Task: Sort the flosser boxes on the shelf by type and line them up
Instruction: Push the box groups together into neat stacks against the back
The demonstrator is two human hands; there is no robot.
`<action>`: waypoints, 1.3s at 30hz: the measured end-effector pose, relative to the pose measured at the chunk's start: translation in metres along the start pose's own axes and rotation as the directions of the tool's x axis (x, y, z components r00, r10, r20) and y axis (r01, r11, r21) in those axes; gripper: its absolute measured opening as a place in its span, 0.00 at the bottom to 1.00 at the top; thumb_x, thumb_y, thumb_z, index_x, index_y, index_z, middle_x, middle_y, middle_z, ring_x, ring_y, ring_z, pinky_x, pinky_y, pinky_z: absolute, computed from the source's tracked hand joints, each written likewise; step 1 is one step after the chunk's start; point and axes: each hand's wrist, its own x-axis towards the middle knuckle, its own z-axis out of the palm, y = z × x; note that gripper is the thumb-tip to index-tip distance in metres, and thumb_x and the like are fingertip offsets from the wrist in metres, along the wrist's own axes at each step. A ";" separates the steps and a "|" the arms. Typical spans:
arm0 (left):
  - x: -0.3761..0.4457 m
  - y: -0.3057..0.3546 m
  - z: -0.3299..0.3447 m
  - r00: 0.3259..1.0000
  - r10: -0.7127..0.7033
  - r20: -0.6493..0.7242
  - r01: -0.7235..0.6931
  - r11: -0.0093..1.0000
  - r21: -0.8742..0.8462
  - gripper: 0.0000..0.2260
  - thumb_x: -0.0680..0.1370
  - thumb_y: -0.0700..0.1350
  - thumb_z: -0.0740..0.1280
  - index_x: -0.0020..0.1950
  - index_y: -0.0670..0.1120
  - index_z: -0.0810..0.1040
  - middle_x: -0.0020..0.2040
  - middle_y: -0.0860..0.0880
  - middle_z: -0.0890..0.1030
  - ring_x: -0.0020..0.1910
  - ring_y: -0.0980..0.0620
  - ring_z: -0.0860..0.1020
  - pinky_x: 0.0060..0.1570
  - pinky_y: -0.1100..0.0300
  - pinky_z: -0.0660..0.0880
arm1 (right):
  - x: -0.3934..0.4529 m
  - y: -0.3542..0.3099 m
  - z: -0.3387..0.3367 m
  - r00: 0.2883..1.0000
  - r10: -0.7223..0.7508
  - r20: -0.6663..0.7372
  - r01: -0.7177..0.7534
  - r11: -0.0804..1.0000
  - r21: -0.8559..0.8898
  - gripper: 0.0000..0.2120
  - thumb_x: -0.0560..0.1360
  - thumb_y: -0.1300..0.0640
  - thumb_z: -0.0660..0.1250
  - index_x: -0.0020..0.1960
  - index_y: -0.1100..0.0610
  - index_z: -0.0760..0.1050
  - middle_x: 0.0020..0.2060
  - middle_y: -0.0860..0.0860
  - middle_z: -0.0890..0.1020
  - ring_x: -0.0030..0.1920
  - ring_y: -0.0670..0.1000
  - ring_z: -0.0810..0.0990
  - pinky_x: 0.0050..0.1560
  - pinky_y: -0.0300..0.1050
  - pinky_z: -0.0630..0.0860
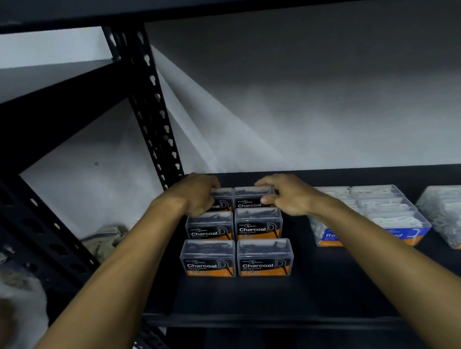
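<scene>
Charcoal boxes (259,227): clear rigid plastic, likely light, slick-walled; best pinched across short sides. Left hand (198,196) and right hand (286,195) each grasping one back-row box.

You have six Charcoal boxes (235,235) on the dark shelf (323,289), standing upright in two columns of three, fronts toward you. Each is a clear plastic box with dark flossers inside and a black label with an orange strip along the bottom. The front pair (236,258) and the middle pair (234,225) sit side by side, edges nearly touching. The back pair (248,197) is partly covered, only the labels and lid tops showing. To your right, well apart, stand clear boxes of white flossers with blue labels (370,215), lined front to back, and one more blue-labelled box (452,216) near the frame edge.
</scene>
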 end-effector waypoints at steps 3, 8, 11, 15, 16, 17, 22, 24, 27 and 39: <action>0.001 0.000 0.000 1.000 0.002 -0.001 -0.002 1.000 0.003 0.18 0.79 0.41 0.63 0.69 0.49 0.71 0.67 0.46 0.74 0.61 0.48 0.74 0.54 0.60 0.71 | 0.000 0.000 0.000 1.000 0.000 0.003 0.000 1.000 -0.004 0.22 0.77 0.56 0.66 0.69 0.53 0.69 0.68 0.52 0.72 0.67 0.52 0.70 0.64 0.44 0.66; 0.001 0.003 0.000 1.000 0.021 -0.007 -0.021 0.999 0.039 0.18 0.79 0.41 0.62 0.69 0.49 0.71 0.66 0.46 0.74 0.62 0.48 0.73 0.56 0.59 0.71 | 0.001 0.003 -0.002 1.000 0.007 0.018 -0.007 1.000 0.003 0.22 0.77 0.56 0.66 0.69 0.53 0.68 0.67 0.53 0.72 0.66 0.52 0.70 0.65 0.45 0.67; -0.002 0.004 -0.001 1.000 0.022 0.003 -0.022 0.998 0.056 0.19 0.80 0.43 0.63 0.71 0.50 0.69 0.68 0.46 0.73 0.64 0.47 0.72 0.58 0.58 0.71 | 0.002 0.004 -0.002 1.000 -0.003 0.022 0.004 1.000 -0.009 0.23 0.77 0.56 0.66 0.70 0.52 0.67 0.68 0.52 0.71 0.67 0.52 0.69 0.65 0.44 0.66; -0.016 0.012 -0.008 0.998 0.004 -0.061 0.003 0.994 0.111 0.24 0.81 0.46 0.62 0.77 0.51 0.60 0.71 0.48 0.70 0.68 0.47 0.68 0.62 0.50 0.70 | 0.000 0.004 -0.005 0.999 -0.016 0.045 0.016 1.000 0.002 0.27 0.77 0.54 0.66 0.73 0.51 0.63 0.71 0.52 0.68 0.70 0.51 0.66 0.67 0.44 0.63; -0.022 0.013 -0.010 0.993 0.009 -0.115 0.005 0.992 0.127 0.24 0.81 0.46 0.62 0.76 0.52 0.61 0.69 0.48 0.71 0.67 0.47 0.69 0.60 0.48 0.71 | -0.001 0.004 -0.006 0.999 -0.025 0.032 0.025 1.000 0.001 0.27 0.77 0.53 0.66 0.73 0.50 0.62 0.71 0.52 0.68 0.70 0.51 0.66 0.68 0.45 0.63; -0.028 0.015 -0.011 0.985 0.022 -0.170 0.002 0.990 0.139 0.22 0.81 0.46 0.62 0.75 0.52 0.63 0.67 0.48 0.72 0.65 0.47 0.70 0.58 0.48 0.72 | -0.004 0.004 -0.008 0.999 -0.047 -0.004 0.047 0.999 -0.012 0.26 0.77 0.52 0.65 0.73 0.50 0.62 0.70 0.52 0.67 0.70 0.51 0.65 0.70 0.47 0.63; -0.063 0.017 -0.012 0.977 0.111 -0.181 -0.083 0.984 0.155 0.19 0.79 0.56 0.64 0.69 0.54 0.71 0.64 0.53 0.74 0.63 0.49 0.73 0.54 0.52 0.71 | -0.032 -0.003 -0.006 0.926 -0.282 -0.250 0.252 0.956 -0.147 0.19 0.77 0.48 0.65 0.66 0.48 0.72 0.58 0.44 0.73 0.59 0.43 0.68 0.60 0.45 0.71; -0.070 0.016 -0.010 0.987 0.131 -0.097 -0.110 0.975 0.191 0.20 0.77 0.58 0.67 0.67 0.55 0.72 0.63 0.54 0.74 0.61 0.51 0.74 0.54 0.54 0.72 | -0.043 -0.009 -0.002 0.909 -0.350 -0.226 0.306 0.929 -0.208 0.18 0.75 0.46 0.66 0.64 0.48 0.75 0.53 0.42 0.74 0.55 0.42 0.68 0.56 0.43 0.71; -0.072 0.014 -0.005 0.986 0.149 -0.068 -0.128 0.960 0.250 0.17 0.75 0.56 0.70 0.61 0.55 0.74 0.58 0.55 0.74 0.56 0.53 0.74 0.51 0.55 0.72 | -0.051 -0.012 0.004 0.908 -0.390 -0.152 0.334 0.895 -0.296 0.21 0.73 0.42 0.67 0.63 0.49 0.75 0.53 0.42 0.74 0.54 0.41 0.68 0.55 0.42 0.71; -0.064 0.011 0.010 0.958 0.233 -0.167 -0.162 0.921 0.354 0.19 0.76 0.51 0.68 0.65 0.50 0.72 0.62 0.50 0.71 0.60 0.51 0.69 0.52 0.52 0.75 | -0.050 -0.011 0.014 0.901 -0.430 -0.065 0.350 0.806 -0.478 0.20 0.74 0.50 0.68 0.64 0.53 0.75 0.53 0.48 0.74 0.58 0.48 0.71 0.49 0.48 0.76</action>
